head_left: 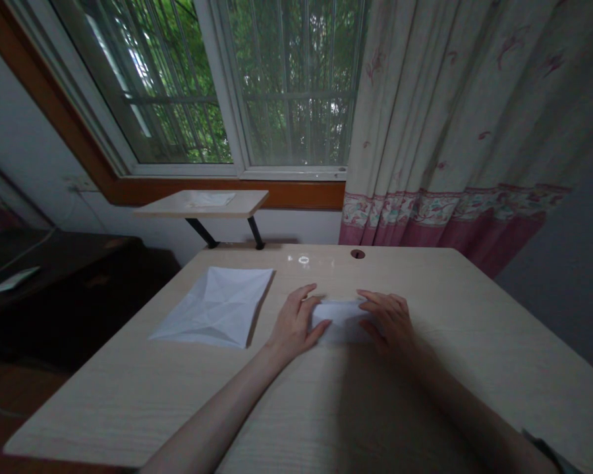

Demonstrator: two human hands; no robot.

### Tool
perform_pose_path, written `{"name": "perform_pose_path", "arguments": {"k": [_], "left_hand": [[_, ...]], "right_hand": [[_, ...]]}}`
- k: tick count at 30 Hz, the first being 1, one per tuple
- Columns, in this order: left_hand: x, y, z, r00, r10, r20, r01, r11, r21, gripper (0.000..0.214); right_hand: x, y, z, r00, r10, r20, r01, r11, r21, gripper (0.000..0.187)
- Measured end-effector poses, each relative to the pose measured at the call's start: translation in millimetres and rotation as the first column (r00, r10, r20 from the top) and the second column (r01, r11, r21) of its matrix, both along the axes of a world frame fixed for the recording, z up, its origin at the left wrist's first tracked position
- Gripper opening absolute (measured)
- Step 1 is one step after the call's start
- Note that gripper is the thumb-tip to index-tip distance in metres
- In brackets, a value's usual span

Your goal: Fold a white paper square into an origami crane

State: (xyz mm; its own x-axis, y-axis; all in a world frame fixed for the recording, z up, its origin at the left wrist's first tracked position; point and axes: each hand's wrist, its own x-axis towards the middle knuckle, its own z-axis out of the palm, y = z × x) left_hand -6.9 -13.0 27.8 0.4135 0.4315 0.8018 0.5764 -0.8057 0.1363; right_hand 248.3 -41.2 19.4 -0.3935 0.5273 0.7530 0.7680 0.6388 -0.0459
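- Forearms: nearest my viewpoint, reaching over the tabletop from the bottom edge. Caution: I judge that a leftward sweep of the left one could drag loose paper.
- Creased sheet: lying unheld at the left. Shadow along its right edge suggests a slight lift there, so a draught or a nudge could shift it.
- Left hand: grasping the left end of the narrow white paper, thumb over its face. Uneven pull from this side could skew the piece.
- Narrow white paper: between both hands, near the middle of the tabletop. Dim light keeps me from telling whether its edges line up; pressing while they are offset could set a crooked crease.
- Right hand: grasping the right end, partly in shadow. Its fingers cover that end, so a slip there could escape my notice.
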Motion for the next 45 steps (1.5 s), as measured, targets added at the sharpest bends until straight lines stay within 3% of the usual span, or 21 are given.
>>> {"name": "perform_pose_path", "arguments": {"k": [18,26,33,40,45], "left_hand": [[3,-1,-4.5,0.997,-0.043,0.062,0.045,0.999,-0.024,0.018],[2,0,-4.7,0.995,-0.067,0.074,0.07,0.997,-0.031,0.02],[-1,-4,-1.3,0.993,-0.122,-0.003,0.122,0.993,0.005,0.018],[-3,-5,-3.4,0.989,-0.145,0.011,0.145,0.989,-0.009,0.024],[-2,-4,-2.2,0.988,-0.156,-0.002,0.156,0.988,0.021,0.025]], "right_hand": [[-6,-2,0.7,0.998,-0.07,-0.008,0.07,0.998,0.0,0.021],[-8,0,-3.9,0.989,-0.082,-0.126,0.085,0.996,0.022,0.013],[-9,0,-0.7,0.979,0.013,-0.202,-0.012,1.0,0.005,0.016],[-8,-12,14.2,0.987,0.123,-0.104,-0.136,0.983,-0.125,0.019],[-7,-12,10.1,0.987,0.127,-0.102,-0.138,0.985,-0.107,0.024]]}}
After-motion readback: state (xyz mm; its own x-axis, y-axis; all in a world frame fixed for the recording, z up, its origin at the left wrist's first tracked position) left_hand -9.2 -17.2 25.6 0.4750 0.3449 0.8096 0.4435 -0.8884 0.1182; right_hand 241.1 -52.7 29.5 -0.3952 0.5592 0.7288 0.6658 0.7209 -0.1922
